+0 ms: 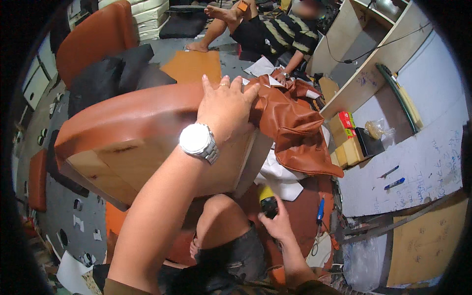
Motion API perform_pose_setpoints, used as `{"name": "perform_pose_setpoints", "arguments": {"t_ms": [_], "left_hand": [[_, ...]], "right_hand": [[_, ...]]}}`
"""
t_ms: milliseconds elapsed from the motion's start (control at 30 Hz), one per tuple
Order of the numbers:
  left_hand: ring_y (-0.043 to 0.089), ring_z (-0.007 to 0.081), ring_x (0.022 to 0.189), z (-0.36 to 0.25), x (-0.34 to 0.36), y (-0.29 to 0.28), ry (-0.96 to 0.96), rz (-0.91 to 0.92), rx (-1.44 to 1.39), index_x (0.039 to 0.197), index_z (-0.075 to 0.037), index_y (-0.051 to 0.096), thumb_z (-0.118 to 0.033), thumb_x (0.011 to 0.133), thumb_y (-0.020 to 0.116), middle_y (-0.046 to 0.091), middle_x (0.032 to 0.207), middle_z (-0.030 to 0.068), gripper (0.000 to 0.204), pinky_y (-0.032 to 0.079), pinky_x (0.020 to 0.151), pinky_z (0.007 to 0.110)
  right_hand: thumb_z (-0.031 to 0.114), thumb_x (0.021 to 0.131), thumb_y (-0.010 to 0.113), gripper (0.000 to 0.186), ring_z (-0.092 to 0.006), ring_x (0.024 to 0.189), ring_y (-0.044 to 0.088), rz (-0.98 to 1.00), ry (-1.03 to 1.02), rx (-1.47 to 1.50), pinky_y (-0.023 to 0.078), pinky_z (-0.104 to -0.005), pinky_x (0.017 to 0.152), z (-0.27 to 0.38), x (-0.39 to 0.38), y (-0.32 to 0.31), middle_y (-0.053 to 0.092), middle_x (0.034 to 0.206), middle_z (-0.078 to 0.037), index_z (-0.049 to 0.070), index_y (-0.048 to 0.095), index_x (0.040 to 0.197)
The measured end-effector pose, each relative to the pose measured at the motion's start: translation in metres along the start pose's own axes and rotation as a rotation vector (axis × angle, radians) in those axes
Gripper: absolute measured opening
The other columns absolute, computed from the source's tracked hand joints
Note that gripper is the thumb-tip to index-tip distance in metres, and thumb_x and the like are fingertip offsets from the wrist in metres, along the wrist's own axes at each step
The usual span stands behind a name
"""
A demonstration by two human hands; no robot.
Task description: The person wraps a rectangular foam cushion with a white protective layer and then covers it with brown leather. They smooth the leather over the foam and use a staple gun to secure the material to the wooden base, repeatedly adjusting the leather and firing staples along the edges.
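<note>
A curved upholstered panel [147, 105] stands on edge before me, with brown leather along its top and a bare wooden face [162, 169] toward me. My left hand [226, 101] lies over its top edge, fingers spread, a silver watch on the wrist. At the panel's right end hangs a loose, wrinkled brown leather cover [300, 128], with white cloth [278, 169] under it. Low on the right, my right hand [278, 221] is closed around a yellow-and-black tool [268, 200]; its exact kind is unclear. My bare knee [219, 214] is just below the panel.
Another person [275, 34] reclines on the floor at the back. A brown upholstered piece [96, 39] and black padding [105, 73] are at the left. On the right are a wooden shelf unit [361, 78], small boxes [346, 147], a marked white board [413, 182] with pens, and a blue-handled tool [321, 210].
</note>
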State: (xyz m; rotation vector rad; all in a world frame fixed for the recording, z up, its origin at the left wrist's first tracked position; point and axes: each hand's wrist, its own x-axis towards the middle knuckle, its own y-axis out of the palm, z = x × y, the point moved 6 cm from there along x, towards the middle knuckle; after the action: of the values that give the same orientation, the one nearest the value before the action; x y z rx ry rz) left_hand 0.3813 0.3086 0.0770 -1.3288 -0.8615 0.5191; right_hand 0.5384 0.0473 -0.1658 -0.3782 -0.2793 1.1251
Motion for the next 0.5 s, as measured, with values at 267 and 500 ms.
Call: {"name": "perform_pose_setpoints", "arguments": {"t_ms": [267,500], "left_hand": [[0.046,0.0382,0.154,-0.004,-0.005,0.005,-0.003,-0.049,0.024,0.164,-0.021,0.042,-0.034,0.085,0.088,0.049,0.164,0.0177,0.092,0.029,0.123,0.074],[0.052,0.0384,0.148,-0.010,-0.014,0.007,-0.001,-0.201,0.007,0.159,-0.018,0.052,-0.017,0.105,0.056,0.058,0.155,0.0183,0.054,0.028,0.123,0.075]], "right_hand": [[0.021,0.098,0.074,0.020,-0.0266,0.072,0.068,-0.079,-0.157,0.279,0.054,-0.0412,0.067,0.141,0.060,0.028,0.069,0.080,-0.008,0.001,0.070,0.099],[0.019,0.094,0.070,0.017,-0.0340,0.082,0.073,-0.211,-0.422,0.075,0.056,-0.0462,0.075,0.161,0.063,0.040,0.073,0.089,-0.015,0.003,0.071,0.099]]}}
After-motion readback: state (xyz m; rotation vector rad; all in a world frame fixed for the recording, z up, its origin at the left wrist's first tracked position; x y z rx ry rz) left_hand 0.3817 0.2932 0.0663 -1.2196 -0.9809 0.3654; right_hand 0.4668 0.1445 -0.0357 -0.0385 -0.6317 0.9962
